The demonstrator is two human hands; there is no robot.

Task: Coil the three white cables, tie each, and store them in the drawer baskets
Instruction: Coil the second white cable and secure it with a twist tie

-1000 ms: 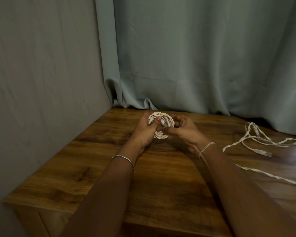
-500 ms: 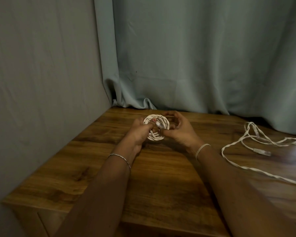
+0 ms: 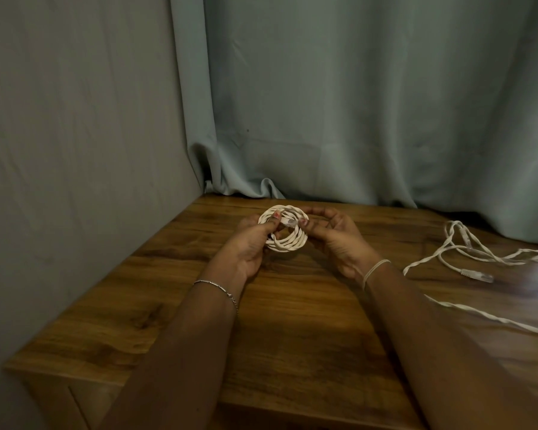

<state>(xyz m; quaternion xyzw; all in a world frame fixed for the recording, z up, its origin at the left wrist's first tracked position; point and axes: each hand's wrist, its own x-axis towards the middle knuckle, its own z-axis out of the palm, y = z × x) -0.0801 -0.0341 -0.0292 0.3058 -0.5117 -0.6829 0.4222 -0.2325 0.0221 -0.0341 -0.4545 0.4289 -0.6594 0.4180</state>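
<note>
A white cable wound into a small round coil (image 3: 288, 243) is held just above the wooden tabletop (image 3: 292, 321), near its far side. My left hand (image 3: 249, 243) grips the coil's left side, thumb pressing on a clear plug at the coil's top. My right hand (image 3: 333, 240) holds the coil's right side, thumb beside the same plug. A loose white cable (image 3: 466, 256) with clear plugs lies spread on the right of the tabletop. Drawer baskets are not in view.
A grey wall runs along the left edge of the tabletop. A pale blue curtain (image 3: 354, 119) hangs behind the far edge. A thin elastic band (image 3: 375, 270) circles my right wrist, a bracelet my left. A drawer front shows below the near left edge.
The coil and both hands have sunk slightly toward the tabletop and shifted left. The coil now faces the camera more fully, with its plug between my thumbs.
</note>
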